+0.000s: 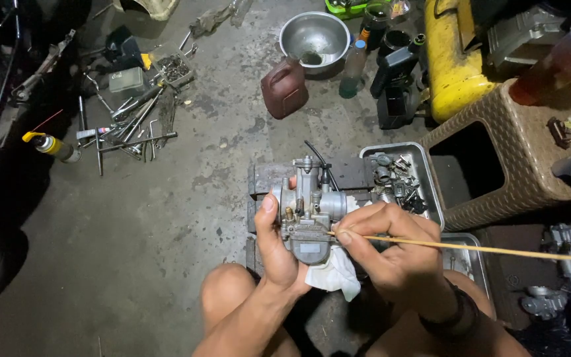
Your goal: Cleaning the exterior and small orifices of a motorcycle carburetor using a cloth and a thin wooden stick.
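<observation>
- Above the person's bare knees, the left hand (273, 244) was wrapped around a grey cast-metal carburettor (308, 211), thumb pressed up along its left side and palm cupping the bowl at its bottom.
- Beneath that carburettor, a crumpled white cloth (336, 274) hung between the two hands, touching the left palm.
- At the carburettor's right flank, the right hand (391, 248) was closed in a pinch on a long, thin tan stick (484, 248), whose tip met the carburettor body while the rest ran off towards the right edge of the view.
- Just behind the hands lay a shallow rectangular metal tray (431, 192) holding small dark engine parts.
- Beside the tray stood a brown woven-plastic stool (497, 125), with a yellow cylindrical tank (451, 59) beyond it.
- Farther back on the stained concrete floor (153, 231) sat a round steel bowl (315, 33) and, near it, a dark red plastic jug (284, 89).
- Well apart to the left, a heap of wrenches and loose tools (133, 119) was spread across the floor.
</observation>
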